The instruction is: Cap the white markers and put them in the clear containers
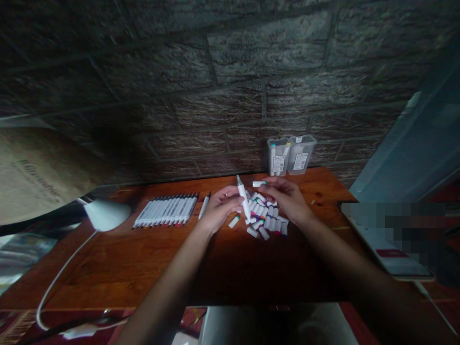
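My left hand [220,209] is closed around a white marker [244,199], which tilts upright with its bare grey tip at the top. Between the fingertips of my right hand [285,194] is a white marker cap [259,184] with a green end, held apart from the marker. Under and between my hands lies a loose pile of white caps [271,225] with coloured ends, partly hidden by my fingers. To the left, a row of uncapped markers [167,210] lies side by side, and a single marker [204,206] lies just right of that row.
Two clear plastic containers [301,155] stand by the brick wall; the left one holds a few markers. A white lamp base [108,215] with a cable is at the left of the wooden table [151,268]. A tablet-like device [402,263] lies at the right edge.
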Motion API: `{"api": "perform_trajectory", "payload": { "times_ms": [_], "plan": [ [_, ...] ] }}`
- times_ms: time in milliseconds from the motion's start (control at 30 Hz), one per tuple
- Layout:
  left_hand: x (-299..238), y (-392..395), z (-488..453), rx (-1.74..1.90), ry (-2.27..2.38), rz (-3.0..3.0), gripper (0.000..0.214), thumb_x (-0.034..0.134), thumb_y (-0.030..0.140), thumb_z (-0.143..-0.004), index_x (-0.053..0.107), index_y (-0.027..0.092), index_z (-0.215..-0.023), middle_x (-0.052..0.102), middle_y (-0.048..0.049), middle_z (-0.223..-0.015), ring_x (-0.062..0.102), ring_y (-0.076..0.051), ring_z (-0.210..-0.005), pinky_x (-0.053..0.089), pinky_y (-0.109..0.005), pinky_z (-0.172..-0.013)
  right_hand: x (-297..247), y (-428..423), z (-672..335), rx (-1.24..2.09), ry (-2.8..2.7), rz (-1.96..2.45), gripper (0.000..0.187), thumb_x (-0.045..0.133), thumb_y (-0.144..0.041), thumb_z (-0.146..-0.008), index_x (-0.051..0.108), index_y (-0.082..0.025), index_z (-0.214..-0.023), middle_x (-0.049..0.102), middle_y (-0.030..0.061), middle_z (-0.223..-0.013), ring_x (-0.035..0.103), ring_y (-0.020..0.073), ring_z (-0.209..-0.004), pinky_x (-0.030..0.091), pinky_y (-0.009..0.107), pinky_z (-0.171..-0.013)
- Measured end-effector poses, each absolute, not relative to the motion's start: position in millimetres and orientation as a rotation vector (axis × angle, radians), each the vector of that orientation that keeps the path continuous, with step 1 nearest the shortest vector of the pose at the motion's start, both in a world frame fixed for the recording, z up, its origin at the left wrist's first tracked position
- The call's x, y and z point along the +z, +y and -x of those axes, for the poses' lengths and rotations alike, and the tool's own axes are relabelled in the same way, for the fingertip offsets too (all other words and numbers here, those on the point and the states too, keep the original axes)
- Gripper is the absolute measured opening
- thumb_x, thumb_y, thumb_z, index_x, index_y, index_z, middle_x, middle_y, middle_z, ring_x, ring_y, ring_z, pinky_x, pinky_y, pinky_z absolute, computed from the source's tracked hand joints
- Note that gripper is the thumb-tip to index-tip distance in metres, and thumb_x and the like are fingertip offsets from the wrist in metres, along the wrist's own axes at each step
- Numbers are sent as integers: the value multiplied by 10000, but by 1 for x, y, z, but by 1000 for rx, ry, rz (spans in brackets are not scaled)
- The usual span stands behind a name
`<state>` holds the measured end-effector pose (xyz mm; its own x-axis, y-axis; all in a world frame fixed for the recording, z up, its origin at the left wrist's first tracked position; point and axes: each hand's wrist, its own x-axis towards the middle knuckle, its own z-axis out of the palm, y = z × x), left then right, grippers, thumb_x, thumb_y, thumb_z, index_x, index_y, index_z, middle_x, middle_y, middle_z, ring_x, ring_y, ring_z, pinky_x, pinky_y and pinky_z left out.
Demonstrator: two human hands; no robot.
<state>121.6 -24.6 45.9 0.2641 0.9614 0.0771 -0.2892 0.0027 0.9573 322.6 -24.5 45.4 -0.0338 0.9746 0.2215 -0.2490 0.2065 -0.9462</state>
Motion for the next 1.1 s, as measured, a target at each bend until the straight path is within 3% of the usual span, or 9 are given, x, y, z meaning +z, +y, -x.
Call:
{"api": "perform_trajectory", "payload": {
  "times_ms": [400, 567, 867, 1100],
  "plan": [
    [53, -23, -120, 1247, 694, -994, 253, 830, 147, -653, 730, 139, -885, 741, -17, -824, 696, -121, -740, 584, -245, -751, 47, -25, -323, 1421, -974, 799, 282, 821, -325, -636, 718, -222, -877, 759, 18, -826, 493, 76, -521, 379, 235, -502],
    [54, -22, -118, 1286, 636, -989, 243, 829, 155, -654, 737, 145, -880, 754, -28, -885, 709, -138, -819, 570, -263, -820, 45, -27, -321, 1487, -1029, 735, 245, 834, -301, -640, 718, -239, -848, 751, -3, -816, 514, 78, -553, 408, 234, -539],
    [57, -29, -121, 1203, 623, -1077, 300, 820, 190, -706, 759, 156, -997, 695, -107, -1241, 710, -202, -966, 584, -318, -856, 44, -26, -320, 1305, -1133, 787, 247, 833, -374, -681, 746, -237, -869, 709, -21, -752, 466, 59, -500, 360, 218, -466],
    [50, -28, -123, 1158, 619, -1090, 277, 845, 187, -671, 773, 156, -937, 770, -77, -963, 722, -173, -828, 589, -282, -787, 40, -28, -316, 1165, -1194, 848, 233, 832, -379, -678, 755, -224, -834, 756, 13, -821, 664, 149, -710, 518, 302, -689]
  ]
}}
